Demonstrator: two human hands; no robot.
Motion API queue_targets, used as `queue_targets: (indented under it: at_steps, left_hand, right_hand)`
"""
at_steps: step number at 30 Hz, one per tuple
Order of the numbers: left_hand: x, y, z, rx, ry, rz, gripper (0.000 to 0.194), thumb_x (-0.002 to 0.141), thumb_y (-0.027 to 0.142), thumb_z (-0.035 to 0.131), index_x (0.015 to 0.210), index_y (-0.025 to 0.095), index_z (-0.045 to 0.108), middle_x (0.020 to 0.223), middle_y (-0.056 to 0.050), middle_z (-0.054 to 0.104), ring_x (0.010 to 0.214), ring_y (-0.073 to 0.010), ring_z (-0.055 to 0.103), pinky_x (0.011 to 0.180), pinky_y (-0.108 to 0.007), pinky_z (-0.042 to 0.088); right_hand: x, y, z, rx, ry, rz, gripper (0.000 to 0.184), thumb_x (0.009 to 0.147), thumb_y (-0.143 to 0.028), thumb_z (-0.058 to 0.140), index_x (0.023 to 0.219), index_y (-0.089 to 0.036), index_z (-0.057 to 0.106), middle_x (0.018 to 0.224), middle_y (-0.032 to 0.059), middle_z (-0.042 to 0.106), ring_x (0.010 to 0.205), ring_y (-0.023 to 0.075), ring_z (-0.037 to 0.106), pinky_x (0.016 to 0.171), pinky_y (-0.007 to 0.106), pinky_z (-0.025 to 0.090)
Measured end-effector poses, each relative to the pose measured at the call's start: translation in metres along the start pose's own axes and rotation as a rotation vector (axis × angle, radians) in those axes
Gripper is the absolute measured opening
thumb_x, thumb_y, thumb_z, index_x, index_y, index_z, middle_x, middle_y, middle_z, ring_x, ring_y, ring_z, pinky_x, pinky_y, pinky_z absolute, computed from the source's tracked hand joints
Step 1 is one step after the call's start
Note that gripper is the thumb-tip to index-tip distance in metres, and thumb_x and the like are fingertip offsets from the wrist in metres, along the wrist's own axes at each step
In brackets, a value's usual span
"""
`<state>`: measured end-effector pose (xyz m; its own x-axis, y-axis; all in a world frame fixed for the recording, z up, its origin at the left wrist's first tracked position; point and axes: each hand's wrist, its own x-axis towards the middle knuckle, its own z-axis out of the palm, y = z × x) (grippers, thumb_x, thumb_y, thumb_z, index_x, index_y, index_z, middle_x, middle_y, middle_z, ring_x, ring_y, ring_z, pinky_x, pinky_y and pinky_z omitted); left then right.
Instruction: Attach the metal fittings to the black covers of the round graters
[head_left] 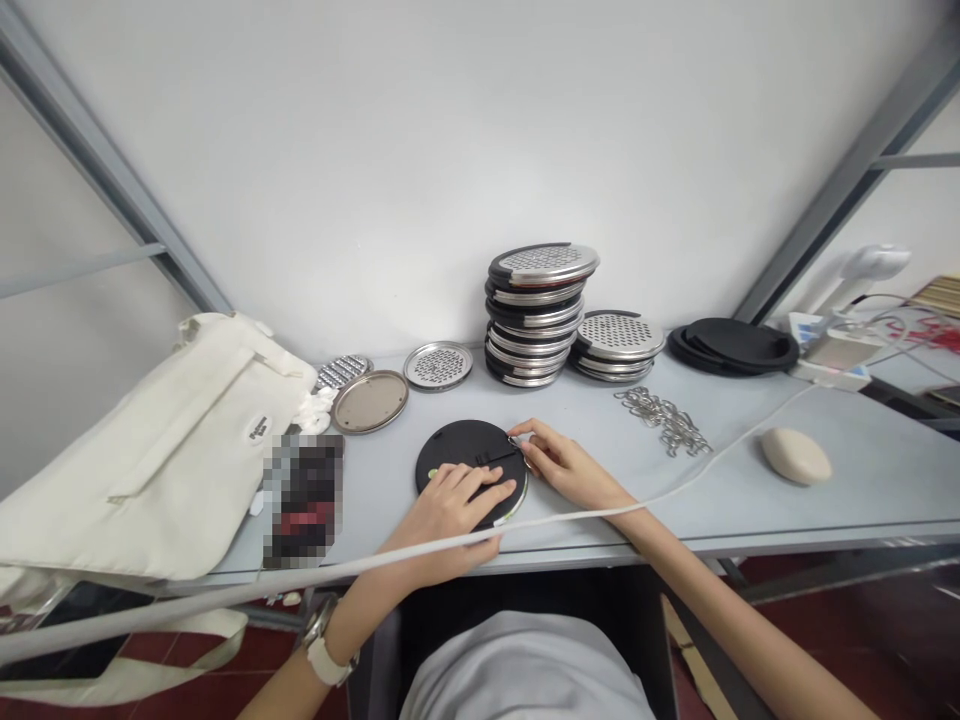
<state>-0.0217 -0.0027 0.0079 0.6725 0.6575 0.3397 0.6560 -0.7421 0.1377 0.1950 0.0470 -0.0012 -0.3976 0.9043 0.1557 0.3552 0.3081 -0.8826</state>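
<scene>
A round black plastic disc (pixel 457 440) lies on the table near the front edge, a thin light rim showing along its lower right side. My left hand (pixel 454 505) rests flat on top of it, fingers stretched out and slightly apart. At the disc's right edge, my right hand (pixel 559 460) pinches a small metal wire clip (pixel 513 437) between thumb and forefinger. Part of the clip is hidden by the fingers. Similar metal clips (pixel 664 420) lie in a loose pile to the right.
Behind stand a tall stack of round graters (pixel 536 315) and a lower stack (pixel 619 340). Black discs (pixel 735 345) lie at the right. Loose metal plates (pixel 371 402) and a white bag (pixel 157 440) are left. A white cable (pixel 600 512) crosses before my arms; a beige rounded object (pixel 796 456) sits right.
</scene>
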Motion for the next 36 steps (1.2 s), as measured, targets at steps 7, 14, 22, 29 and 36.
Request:
queue_targets:
  at_steps: [7,14,22,29,36]
  left_hand:
    - [0.000,0.000,0.001,-0.008,-0.002,0.000,0.048,0.081,0.027,0.057,0.129,0.025,0.050,0.127,-0.005,0.054,0.110,-0.0234,0.051,0.097,-0.041,0.037]
    - [0.000,0.000,0.000,-0.021,-0.012,-0.001,0.048,0.082,0.026,0.056,0.129,0.025,0.049,0.129,-0.005,0.053,0.111,-0.0239,0.050,0.097,-0.042,0.036]
    - [0.000,0.000,0.001,-0.025,-0.018,-0.008,0.048,0.082,0.027,0.056,0.129,0.025,0.049,0.129,-0.004,0.053,0.111,-0.0236,0.049,0.096,-0.041,0.036]
    - [0.000,0.001,0.000,-0.014,0.002,-0.001,0.046,0.082,0.026,0.056,0.128,0.025,0.051,0.127,-0.006,0.054,0.109,-0.0235,0.051,0.097,-0.042,0.036]
    - [0.000,0.001,0.000,-0.007,0.007,0.001,0.047,0.082,0.026,0.056,0.128,0.024,0.051,0.128,-0.006,0.054,0.109,-0.0236,0.051,0.097,-0.041,0.036]
  right_hand:
    - [0.001,0.002,0.001,0.008,0.028,-0.005,0.028,0.091,-0.042,0.044,0.105,-0.018,0.049,0.058,-0.0077,0.038,0.053,0.0099,0.035,0.052,0.022,0.030]
    - [0.002,0.006,0.002,0.015,0.045,-0.009,0.027,0.089,-0.039,0.049,0.103,-0.017,0.051,0.064,-0.0050,0.045,0.057,0.0104,0.042,0.055,0.023,0.034]
    - [0.003,0.008,0.002,-0.040,0.058,-0.031,0.029,0.089,-0.034,0.047,0.108,-0.015,0.057,0.066,-0.0028,0.049,0.056,0.0104,0.043,0.054,0.023,0.036]
    - [0.002,-0.001,0.000,-0.211,0.125,-0.090,0.026,0.089,-0.030,0.048,0.103,-0.016,0.065,0.080,0.0046,0.060,0.063,0.0129,0.051,0.059,0.025,0.042]
    - [0.002,-0.002,0.000,-0.272,0.120,-0.160,0.027,0.092,-0.026,0.045,0.107,-0.018,0.066,0.084,0.0068,0.062,0.069,0.0151,0.056,0.065,0.027,0.045]
